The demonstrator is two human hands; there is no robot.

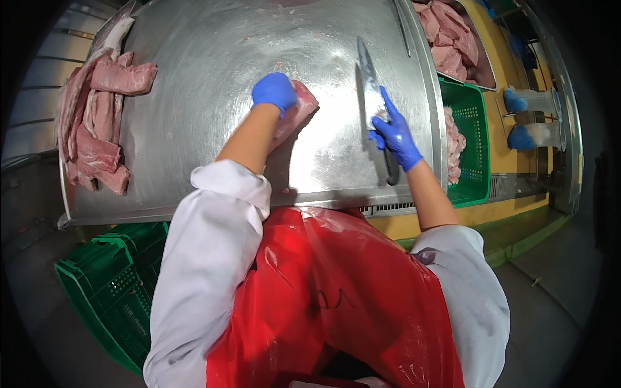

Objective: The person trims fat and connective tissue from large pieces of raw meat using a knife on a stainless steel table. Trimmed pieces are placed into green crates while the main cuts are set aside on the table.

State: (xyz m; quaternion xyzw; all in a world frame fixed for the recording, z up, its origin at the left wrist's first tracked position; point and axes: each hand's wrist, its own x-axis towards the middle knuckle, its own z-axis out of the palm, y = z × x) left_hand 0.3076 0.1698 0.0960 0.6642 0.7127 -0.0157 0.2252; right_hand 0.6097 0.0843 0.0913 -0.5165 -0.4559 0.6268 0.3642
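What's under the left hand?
Meat: one pink piece shows to the right of the left hand and alongside the forearm. Whatever lies directly beneath the glove is covered, so the grip can't be seen.

A green perforated crate (97,275) is located below the near left corner of the steel table (200,64); grey panelling (45,103) with dark bars lies beyond the table's left side. Along the right side, a green basket (477,139) with perforated walls is positioned just nearer than a rectangular metal tray (486,70), both against a yellow surface (517,160). Farther right are two blue-and-translucent items (514,100), type not discernible, placed one nearer than the other, while a green strip (517,249) separates the yellow surface from the grey floor (550,304).
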